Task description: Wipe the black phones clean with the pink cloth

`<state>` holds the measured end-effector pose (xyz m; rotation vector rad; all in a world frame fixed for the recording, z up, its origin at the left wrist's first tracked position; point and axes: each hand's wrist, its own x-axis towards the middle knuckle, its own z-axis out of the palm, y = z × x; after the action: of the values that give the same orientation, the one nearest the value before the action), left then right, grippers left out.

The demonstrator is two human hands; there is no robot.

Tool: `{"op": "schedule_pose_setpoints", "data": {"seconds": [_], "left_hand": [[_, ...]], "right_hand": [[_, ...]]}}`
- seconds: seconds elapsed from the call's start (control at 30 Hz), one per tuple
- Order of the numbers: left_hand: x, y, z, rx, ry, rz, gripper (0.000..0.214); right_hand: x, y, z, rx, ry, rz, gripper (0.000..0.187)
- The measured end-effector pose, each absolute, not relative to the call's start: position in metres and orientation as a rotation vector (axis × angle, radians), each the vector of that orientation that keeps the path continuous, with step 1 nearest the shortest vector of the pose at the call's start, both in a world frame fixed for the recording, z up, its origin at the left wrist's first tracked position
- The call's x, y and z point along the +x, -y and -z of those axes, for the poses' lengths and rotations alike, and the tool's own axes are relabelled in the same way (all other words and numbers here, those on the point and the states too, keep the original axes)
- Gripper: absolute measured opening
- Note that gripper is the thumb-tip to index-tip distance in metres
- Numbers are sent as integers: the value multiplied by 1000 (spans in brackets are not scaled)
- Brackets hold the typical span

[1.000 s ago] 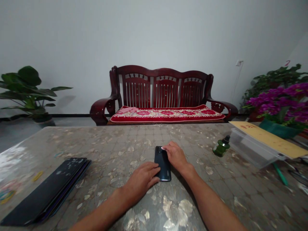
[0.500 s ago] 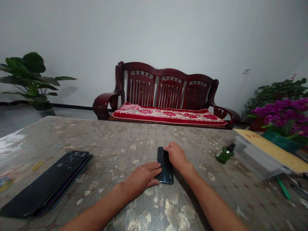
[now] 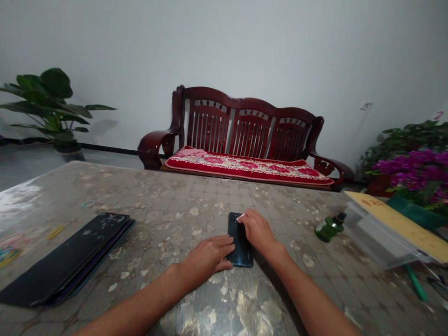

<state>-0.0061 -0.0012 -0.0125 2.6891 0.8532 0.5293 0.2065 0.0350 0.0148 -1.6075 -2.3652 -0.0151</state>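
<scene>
A dark phone [image 3: 240, 245] lies back side up on a patterned tabletop [image 3: 175, 193], its camera end pointing away from the person whose two bare hands work over it. At the phone's left edge, the left hand [image 3: 212, 254] rests loosely open, fingertips laid on the casing and thumb close to the near corner, bracing rather than gripping. At the phone's far end, the right hand [image 3: 258, 232] is curled in, thumb and fingers pinching a small white scrap [image 3: 240, 218] beside the lenses; whether it presses on the glass cannot be told. The step in hand looks to be rubbing around the cameras, and the next move would call for a firm pinch, light strokes and a steady left hand. Well to the phone's right stand a green bottle [image 3: 328, 229] and a clear plastic box [image 3: 371, 245]; well to its left lies a black folder [image 3: 70, 259]
</scene>
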Motion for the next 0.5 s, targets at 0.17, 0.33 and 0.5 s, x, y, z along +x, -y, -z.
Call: {"op": "schedule_pose_setpoints", "data": {"seconds": [0.17,0.33,0.5], "left_hand": [[-7,2,15,2670,-840,-563,42],[-7,4,12,2664,-858,-541,44],[-6,4,12,2657,-857,-573,40]], "right_hand": [[214,-12,-12,-1411,2391,-61,32],[218,-10,-13,-1383,2321,-169,31],[215,-24,-13,-1440,2198,-263,29]]}}
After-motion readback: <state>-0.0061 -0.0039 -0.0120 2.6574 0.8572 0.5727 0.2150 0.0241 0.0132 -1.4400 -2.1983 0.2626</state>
